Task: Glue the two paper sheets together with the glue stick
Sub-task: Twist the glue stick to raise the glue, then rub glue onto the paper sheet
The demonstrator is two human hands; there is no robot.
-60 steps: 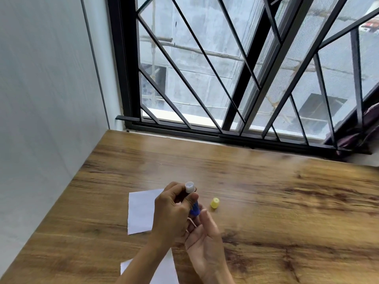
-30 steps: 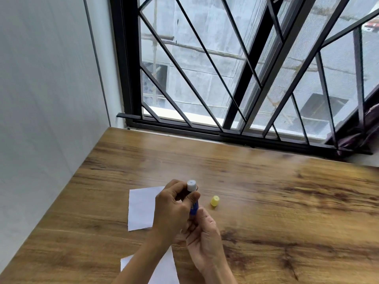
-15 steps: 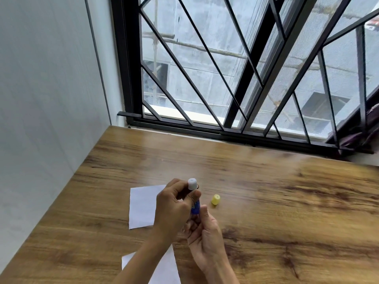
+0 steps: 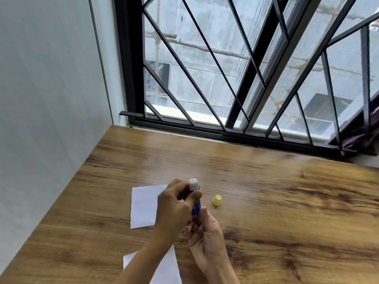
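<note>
The left hand (image 4: 174, 210) grips the small, light glue stick (image 4: 195, 208) above the bench (image 4: 266, 191). The right hand (image 4: 205, 236) fingers pinch its bottom. The thin paper sheets (image 4: 143, 206) bend easily.

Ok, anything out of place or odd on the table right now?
Nothing stands out. The yellow cap lies loose on the table, but that fits: both hands hold the uncapped glue stick. The two paper sheets lie flat and apart, neither visibly torn.

Soft daylight from the window (image 4: 246, 78); slight blur, wide-angle bending at edges.
</note>
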